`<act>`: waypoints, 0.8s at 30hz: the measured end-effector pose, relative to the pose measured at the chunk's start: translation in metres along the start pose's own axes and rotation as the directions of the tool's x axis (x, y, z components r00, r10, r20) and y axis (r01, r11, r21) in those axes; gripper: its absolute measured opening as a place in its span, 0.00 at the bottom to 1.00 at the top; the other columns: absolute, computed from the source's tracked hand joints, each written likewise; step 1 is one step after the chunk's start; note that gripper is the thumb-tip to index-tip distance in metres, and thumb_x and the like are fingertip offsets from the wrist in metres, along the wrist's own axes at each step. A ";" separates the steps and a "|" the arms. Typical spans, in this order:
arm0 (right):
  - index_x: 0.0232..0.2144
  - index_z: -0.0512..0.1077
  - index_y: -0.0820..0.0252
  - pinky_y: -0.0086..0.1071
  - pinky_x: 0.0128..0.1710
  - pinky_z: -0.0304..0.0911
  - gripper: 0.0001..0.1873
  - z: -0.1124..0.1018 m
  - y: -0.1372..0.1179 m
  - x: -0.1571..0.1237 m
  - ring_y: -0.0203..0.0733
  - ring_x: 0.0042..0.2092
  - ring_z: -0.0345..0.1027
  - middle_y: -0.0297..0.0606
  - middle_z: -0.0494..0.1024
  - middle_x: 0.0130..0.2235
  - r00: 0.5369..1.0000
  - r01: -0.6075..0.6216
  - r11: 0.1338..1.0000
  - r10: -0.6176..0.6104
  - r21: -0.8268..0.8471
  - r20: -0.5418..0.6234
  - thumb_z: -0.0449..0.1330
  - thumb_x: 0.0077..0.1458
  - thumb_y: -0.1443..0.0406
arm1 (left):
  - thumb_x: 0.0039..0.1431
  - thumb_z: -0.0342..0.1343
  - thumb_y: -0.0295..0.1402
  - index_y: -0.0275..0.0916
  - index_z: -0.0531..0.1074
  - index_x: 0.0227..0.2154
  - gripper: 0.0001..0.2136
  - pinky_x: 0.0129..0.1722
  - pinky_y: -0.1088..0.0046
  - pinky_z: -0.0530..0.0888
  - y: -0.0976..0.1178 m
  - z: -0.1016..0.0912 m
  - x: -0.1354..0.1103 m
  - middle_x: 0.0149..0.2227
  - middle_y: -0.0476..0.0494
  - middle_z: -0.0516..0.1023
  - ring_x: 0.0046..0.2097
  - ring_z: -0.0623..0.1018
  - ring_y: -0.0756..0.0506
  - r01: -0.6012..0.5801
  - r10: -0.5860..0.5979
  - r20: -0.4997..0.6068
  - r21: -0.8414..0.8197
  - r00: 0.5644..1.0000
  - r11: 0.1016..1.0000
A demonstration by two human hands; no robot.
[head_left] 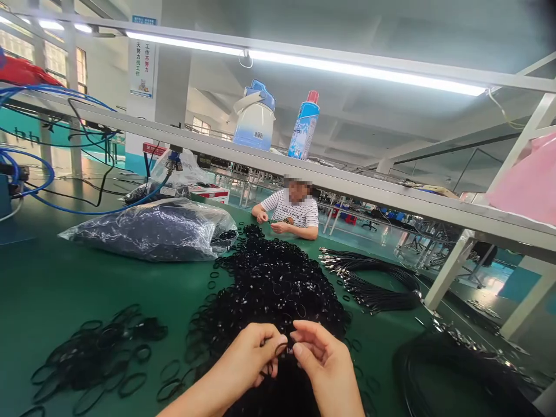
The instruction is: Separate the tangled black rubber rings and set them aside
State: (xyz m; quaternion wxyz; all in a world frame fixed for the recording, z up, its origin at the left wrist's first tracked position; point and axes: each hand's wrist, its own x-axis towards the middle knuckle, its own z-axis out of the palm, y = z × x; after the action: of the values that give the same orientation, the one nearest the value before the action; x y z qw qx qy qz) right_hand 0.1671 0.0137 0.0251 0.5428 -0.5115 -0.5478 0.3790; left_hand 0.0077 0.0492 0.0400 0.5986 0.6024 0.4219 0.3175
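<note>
My left hand [256, 353] is closed, its thumb and forefinger pinching a small black elastic band [281, 347]. Close beside it, my right hand [319, 356] has its fingers curled together with the thumb near the forefinger. Whatever lies between those right fingertips is too dark and small to name. Both hands are above the near part of a large heap of black bands [278, 278] on the green table. A smaller, looser pile of black bands [95, 353] lies to the left of my hands.
A clear plastic bag with dark contents [160, 229] lies left of the heap. Bundled black cables with metal ends [377, 281] lie right, more cables [460, 365] nearer. A person [295, 211] works opposite. Overhead, a shelf [347, 179] carries a jug [255, 119] and spray can [304, 127].
</note>
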 end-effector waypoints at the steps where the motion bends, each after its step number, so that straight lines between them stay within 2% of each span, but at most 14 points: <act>1: 0.41 0.74 0.61 0.39 0.43 0.67 0.17 -0.002 0.000 0.000 0.48 0.42 0.73 0.43 0.79 0.38 1.000 0.008 0.999 -0.009 -0.037 -0.027 0.61 0.47 0.63 | 0.48 0.55 0.52 0.37 0.68 0.24 0.20 0.14 0.83 0.50 0.001 -0.002 0.001 0.16 0.55 0.66 0.16 0.58 0.56 -0.003 0.003 -0.036 -0.003 0.999 1.000; 3: 0.39 0.74 0.61 0.39 0.42 0.67 0.15 -0.005 -0.001 0.000 0.48 0.41 0.72 0.43 0.79 0.38 0.996 0.019 0.997 -0.026 -0.075 -0.088 0.61 0.47 0.63 | 0.49 0.53 0.53 0.37 0.69 0.27 0.20 0.15 0.83 0.48 0.005 -0.007 0.002 0.20 0.54 0.67 0.17 0.58 0.57 -0.004 0.002 -0.084 -0.029 0.996 1.000; 5: 0.38 0.74 0.61 0.36 0.37 0.68 0.15 -0.005 -0.005 0.000 0.47 0.39 0.72 0.43 0.79 0.37 0.994 0.001 1.000 -0.003 -0.024 -0.113 0.62 0.47 0.61 | 0.49 0.53 0.51 0.37 0.70 0.31 0.20 0.16 0.84 0.48 0.009 -0.012 0.002 0.24 0.54 0.68 0.19 0.59 0.57 -0.001 -0.005 -0.102 -0.061 0.995 0.998; 8: 0.37 0.74 0.63 0.29 0.25 0.64 0.17 -0.003 -0.011 0.000 0.39 0.29 0.70 0.41 0.79 0.33 0.994 -0.066 0.994 0.074 0.086 -0.084 0.64 0.46 0.59 | 0.48 0.57 0.49 0.37 0.74 0.33 0.19 0.17 0.83 0.48 0.011 -0.014 0.000 0.20 0.57 0.62 0.19 0.58 0.56 0.009 -0.012 -0.058 -0.050 0.998 0.999; 10: 0.36 0.74 0.63 0.26 0.21 0.59 0.17 -0.001 -0.012 -0.001 0.33 0.23 0.64 0.38 0.77 0.30 0.992 -0.081 0.992 0.090 0.095 -0.091 0.64 0.46 0.58 | 0.48 0.57 0.49 0.37 0.75 0.35 0.20 0.16 0.83 0.49 0.009 -0.011 -0.001 0.19 0.55 0.65 0.18 0.58 0.56 -0.006 0.006 0.000 0.003 1.000 1.000; 12: 0.35 0.74 0.63 0.25 0.21 0.57 0.15 0.001 -0.010 -0.001 0.30 0.22 0.60 0.36 0.76 0.29 0.990 -0.064 0.995 0.073 0.078 -0.121 0.63 0.47 0.58 | 0.50 0.55 0.50 0.36 0.75 0.36 0.20 0.15 0.82 0.51 0.006 -0.008 -0.002 0.23 0.51 0.72 0.17 0.59 0.56 -0.050 0.047 0.057 0.049 0.997 0.998; 15: 0.35 0.75 0.63 0.26 0.21 0.58 0.14 0.004 -0.003 -0.002 0.31 0.22 0.59 0.36 0.76 0.29 0.991 -0.030 0.999 0.033 0.021 -0.133 0.62 0.49 0.58 | 0.54 0.51 0.50 0.36 0.74 0.33 0.20 0.15 0.82 0.52 0.003 -0.002 -0.004 0.24 0.49 0.75 0.16 0.59 0.57 -0.101 0.091 0.105 0.096 0.990 0.990; 19: 0.36 0.75 0.62 0.28 0.22 0.62 0.16 0.008 0.003 -0.003 0.36 0.24 0.65 0.39 0.77 0.30 0.995 0.014 0.998 -0.021 -0.069 -0.098 0.60 0.50 0.56 | 0.53 0.54 0.45 0.36 0.72 0.25 0.15 0.14 0.82 0.54 0.002 0.007 -0.009 0.26 0.49 0.76 0.16 0.60 0.57 -0.086 0.076 0.079 0.130 0.994 0.988; 22: 0.34 0.76 0.60 0.30 0.29 0.66 0.15 0.009 0.004 -0.003 0.42 0.32 0.70 0.41 0.78 0.34 0.989 0.061 0.992 -0.076 -0.114 -0.128 0.60 0.50 0.56 | 0.52 0.54 0.39 0.37 0.69 0.24 0.10 0.15 0.82 0.53 0.002 0.010 -0.009 0.24 0.50 0.76 0.17 0.60 0.57 -0.068 0.061 0.061 0.123 0.996 0.990; 24: 0.34 0.76 0.60 0.28 0.27 0.64 0.14 0.009 0.006 -0.002 0.39 0.29 0.69 0.38 0.78 0.32 0.989 0.046 0.994 -0.059 -0.094 -0.138 0.60 0.49 0.56 | 0.52 0.53 0.38 0.37 0.68 0.24 0.09 0.14 0.82 0.52 0.003 0.009 -0.008 0.23 0.51 0.75 0.16 0.60 0.57 -0.043 0.038 0.048 0.097 0.998 0.994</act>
State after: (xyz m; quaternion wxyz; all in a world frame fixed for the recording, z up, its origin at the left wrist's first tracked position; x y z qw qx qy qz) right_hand 0.1590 0.0138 0.0181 0.5663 -0.5465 -0.5380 0.3021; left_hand 0.0122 0.0384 0.0431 0.5713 0.6465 0.4109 0.2947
